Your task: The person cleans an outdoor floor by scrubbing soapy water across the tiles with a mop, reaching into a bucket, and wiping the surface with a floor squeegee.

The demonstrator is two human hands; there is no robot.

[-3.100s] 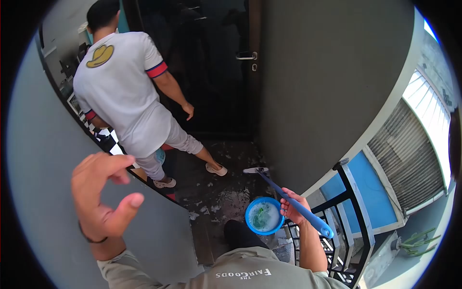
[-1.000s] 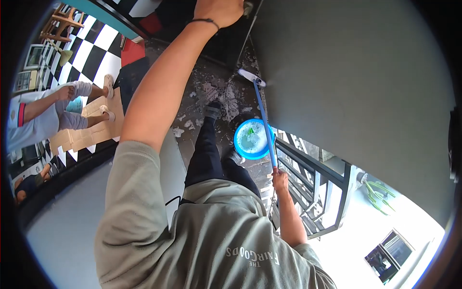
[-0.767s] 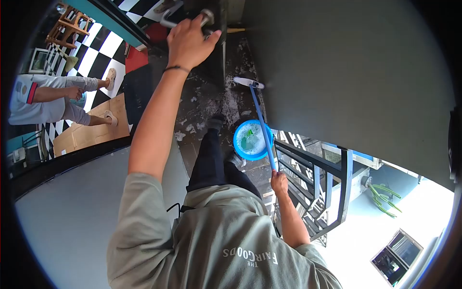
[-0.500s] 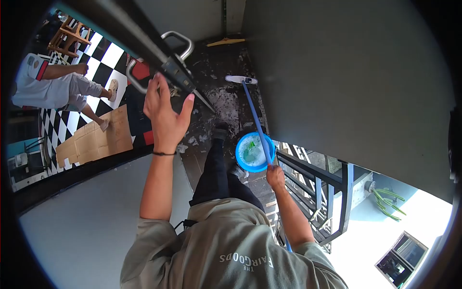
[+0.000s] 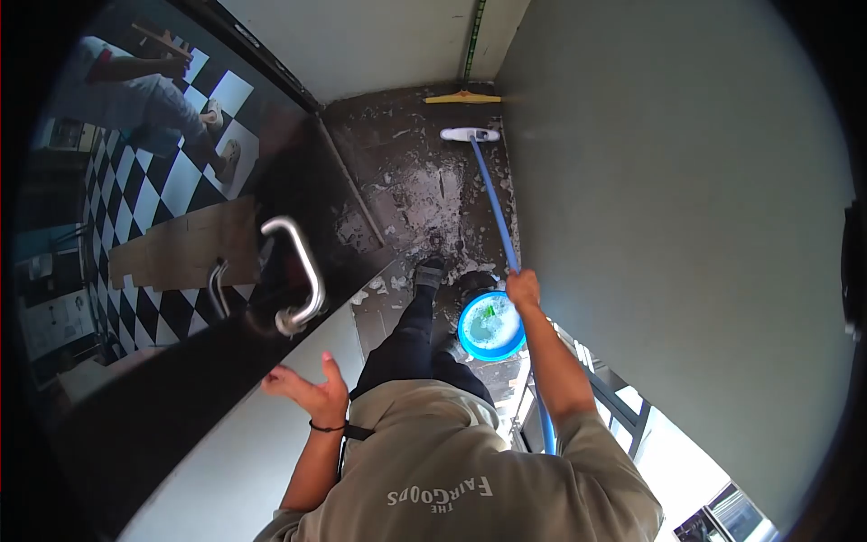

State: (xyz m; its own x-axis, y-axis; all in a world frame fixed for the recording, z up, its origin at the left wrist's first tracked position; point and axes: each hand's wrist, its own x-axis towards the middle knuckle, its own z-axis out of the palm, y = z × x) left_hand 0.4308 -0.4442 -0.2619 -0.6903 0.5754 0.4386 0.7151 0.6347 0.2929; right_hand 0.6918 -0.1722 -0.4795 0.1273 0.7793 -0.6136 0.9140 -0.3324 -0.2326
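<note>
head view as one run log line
left hand: open near door handle | right hand: gripping blue pole | bucket: suds inside

White lettering [image 5: 440,493] on the shirt [image 5: 470,438] reads "THE FAIRGOODS".

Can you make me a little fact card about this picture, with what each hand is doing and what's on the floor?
Left hand: fingers spread, holding nothing, by the edge of the dark door; touching or not, I can't tell
Right hand: gripping a blue pole
Pole's end: a white head, down on the floor
Bucket: blue, with white foam and something green inside
Door handle: silvery, curved
Far wall: yellow bar along its foot
Floor: dark, pale patches
</note>
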